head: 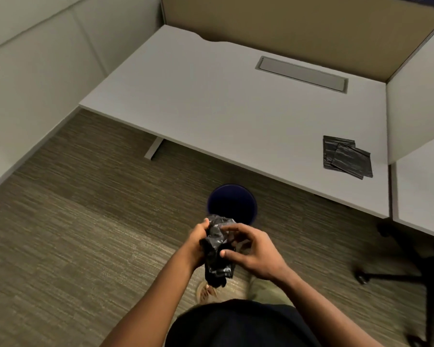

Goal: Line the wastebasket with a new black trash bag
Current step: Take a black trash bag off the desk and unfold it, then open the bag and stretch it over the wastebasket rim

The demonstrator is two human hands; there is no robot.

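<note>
Head camera view: a person stands over a dark round wastebasket (pixel 232 205) on the carpet, working a crumpled black trash bag (pixel 217 249) between both hands just in front of the bin's near rim. The left hand (pixel 197 242) clasps the bag from its left side, fingers wrapped round the bunched plastic; the right hand (pixel 254 254) pinches it from the other side, thumb pressed against the film and the other fingers (pixel 232 227) curled over the top. The bag hangs in a tight wad, its lower end drooping toward the person's shoe, with no mouth visibly spread.

Beyond the wastebasket, a white bench (pixel 223 108) carries spare folded bags (pixel 346 156) near its right front corner, well apart from the bin. An office chair base (pixel 396 269) sits to the right of the wastebasket.

Judged from this moment, the job is at an early stage: one bag is picked out and in hand, apparently being teased open. The inside of the wastebasket reads as plain dark, so whether anything lines it cannot be told. Left to do, by appearance: find the opening, shake the bag out, lower it into the bin and fold its edge over the rim.
</note>
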